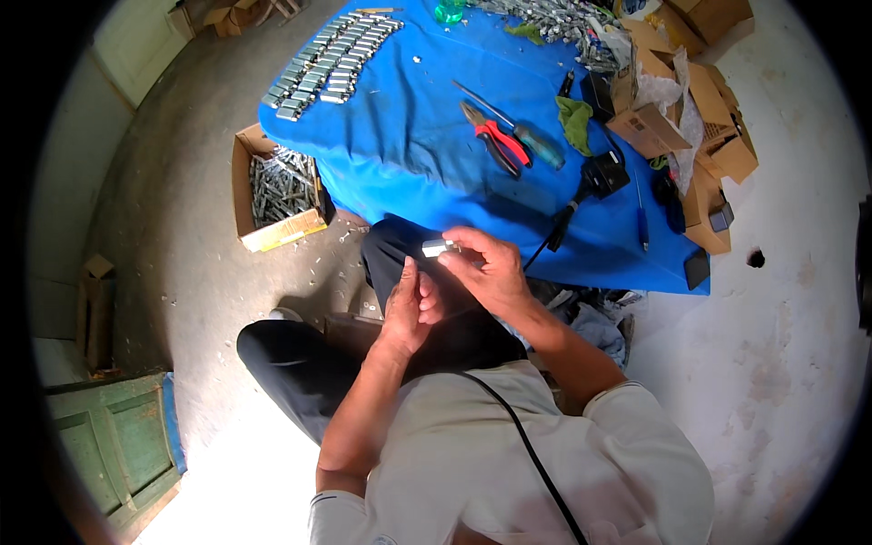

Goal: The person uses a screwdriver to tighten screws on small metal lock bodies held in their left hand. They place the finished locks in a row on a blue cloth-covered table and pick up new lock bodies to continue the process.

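Observation:
Pinched between the thumb and fingers of my right hand (490, 271) is a small, shiny silver metal block (437, 247), held above my lap near the front of the blue-covered table (413, 195). My left hand (411, 309) is just below and to the left of it, thumb pointing up and fingers curled in. Whatever those curled fingers may hold is hidden. On the table's far left, similar silver metal pieces (331, 62) lie in neat rows. Red-handled pliers (496, 141) and a screwdriver (538, 143) with a teal handle rest ahead of my right hand.
A cardboard box (243, 186) of loose metal parts stands on the floor at left. Metal parts (554, 25) are heaped at the table's back. Open cartons (713, 104) crowd its right side, near a green cloth (574, 123) and a black corded device (603, 174).

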`<state>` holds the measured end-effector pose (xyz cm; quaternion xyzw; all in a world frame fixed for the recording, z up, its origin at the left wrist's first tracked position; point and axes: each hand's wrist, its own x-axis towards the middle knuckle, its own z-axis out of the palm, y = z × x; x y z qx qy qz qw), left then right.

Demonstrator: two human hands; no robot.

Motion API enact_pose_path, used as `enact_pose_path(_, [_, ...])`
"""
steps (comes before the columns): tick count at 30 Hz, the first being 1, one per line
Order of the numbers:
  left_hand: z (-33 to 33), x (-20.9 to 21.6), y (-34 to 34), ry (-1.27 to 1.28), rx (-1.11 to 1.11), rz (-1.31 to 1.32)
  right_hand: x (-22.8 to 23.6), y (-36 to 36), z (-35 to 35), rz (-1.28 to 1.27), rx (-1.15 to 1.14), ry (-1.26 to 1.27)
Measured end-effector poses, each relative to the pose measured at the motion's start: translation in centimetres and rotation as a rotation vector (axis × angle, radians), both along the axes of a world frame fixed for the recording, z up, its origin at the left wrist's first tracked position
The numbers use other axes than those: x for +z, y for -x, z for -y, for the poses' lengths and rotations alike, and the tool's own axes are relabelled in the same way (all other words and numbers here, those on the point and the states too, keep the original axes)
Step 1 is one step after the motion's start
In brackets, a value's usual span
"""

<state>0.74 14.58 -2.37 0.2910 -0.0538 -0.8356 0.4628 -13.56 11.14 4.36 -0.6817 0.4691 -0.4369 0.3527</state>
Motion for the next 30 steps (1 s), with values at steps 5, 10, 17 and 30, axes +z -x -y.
enact_pose_path(5, [-0.4,-0.9,-0.1,-0.062,0.002,-0.026,0.7,-0.4,1.6,-0.063,0.015,-0.071])
enact_pose_path(10, [-0.4,-2.4,-0.4,-0.068,0.011,-0.051,1.7,-1.1,3.9,-0.112,0.071,-0.044])
enact_pose_path(17, [-0.9,-5.2,-2.3,-0.163,0.065,-0.025,1.4,-3.6,9.1,-0.026,0.145,-0.123])
enact_pose_path(30, [-3.3,-13.6,-6.4,-0.409,0.167,0.312,-0.7,-9.8,16.9,-0.151,0.053,0.025])
